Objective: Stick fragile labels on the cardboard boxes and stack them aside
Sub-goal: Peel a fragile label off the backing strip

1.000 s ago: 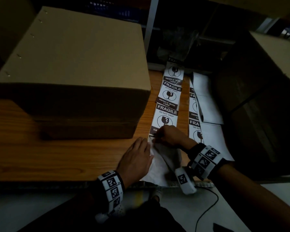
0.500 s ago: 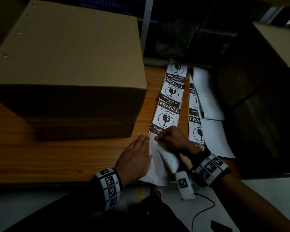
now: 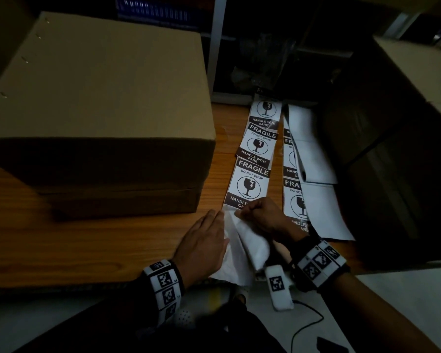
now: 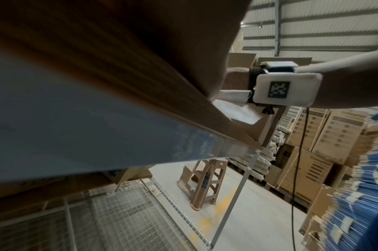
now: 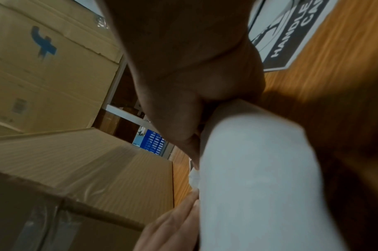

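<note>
- Left hand flat, fingers straight, pressing white backing paper on table.
- Right hand pinching bottom edge of fragile label, beside cardboard box.
- Could tear or curl and stick to itself if pulled too fast.

I sit at a brown wood-grain tabletop filling the lower left of my head view, dim under weak light. In my left wrist view, a corrugated metal roof spans the upper right, a pale concrete floor lies lower centre, a tan plastic stool stands on it, and a wire mesh panel sits lower left.
</note>
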Demonstrator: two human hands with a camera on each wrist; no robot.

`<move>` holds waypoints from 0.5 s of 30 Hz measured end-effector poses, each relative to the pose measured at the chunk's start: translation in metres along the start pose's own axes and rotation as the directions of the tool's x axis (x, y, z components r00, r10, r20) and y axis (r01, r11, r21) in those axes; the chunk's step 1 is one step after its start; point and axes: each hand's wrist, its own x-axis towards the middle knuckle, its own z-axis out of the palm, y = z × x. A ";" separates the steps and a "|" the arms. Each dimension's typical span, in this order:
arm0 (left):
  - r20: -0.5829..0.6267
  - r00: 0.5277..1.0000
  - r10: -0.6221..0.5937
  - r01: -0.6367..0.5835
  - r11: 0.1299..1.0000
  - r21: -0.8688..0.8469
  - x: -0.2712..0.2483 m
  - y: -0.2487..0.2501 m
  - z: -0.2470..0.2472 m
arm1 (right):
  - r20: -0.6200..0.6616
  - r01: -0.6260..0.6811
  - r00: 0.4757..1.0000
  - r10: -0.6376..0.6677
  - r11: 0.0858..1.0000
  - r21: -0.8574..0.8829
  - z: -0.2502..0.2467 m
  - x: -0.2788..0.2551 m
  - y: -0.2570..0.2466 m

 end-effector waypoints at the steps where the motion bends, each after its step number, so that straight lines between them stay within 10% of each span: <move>1: 0.002 1.000 0.008 -0.008 1.000 -0.006 0.000 -0.001 -0.001 | 0.007 0.008 1.000 -0.008 1.000 0.002 -0.001 -0.001 0.001; 15: 0.000 0.999 -0.052 0.051 0.994 -0.101 0.001 -0.003 0.002 | 0.161 0.051 0.986 -0.050 0.999 -0.005 -0.039 -0.021 -0.032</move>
